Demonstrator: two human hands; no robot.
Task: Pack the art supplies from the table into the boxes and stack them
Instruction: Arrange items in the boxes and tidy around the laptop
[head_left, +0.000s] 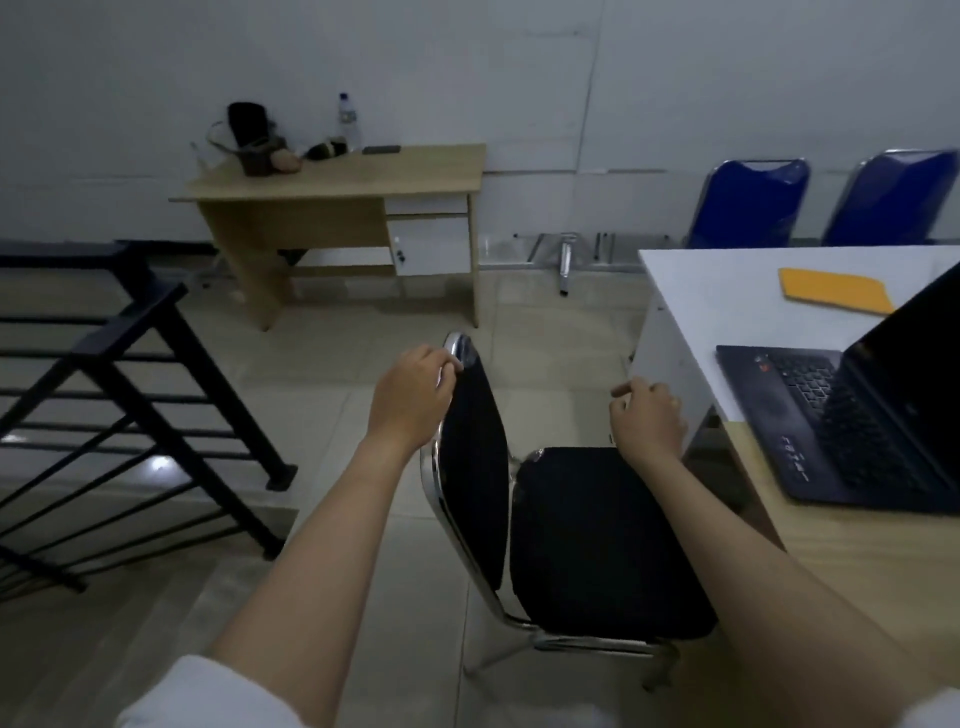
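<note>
The left hand (410, 395) grips the top of a black chair (571, 530) whose backrest stands upright; the right hand (649, 421) hovers loosely curled, holding nothing, beside the worktop (691, 312).

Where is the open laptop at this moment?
In the head view, the laptop sits at the right edge, on the table beside the black chair, nearer the camera than the yellow envelope.
</note>
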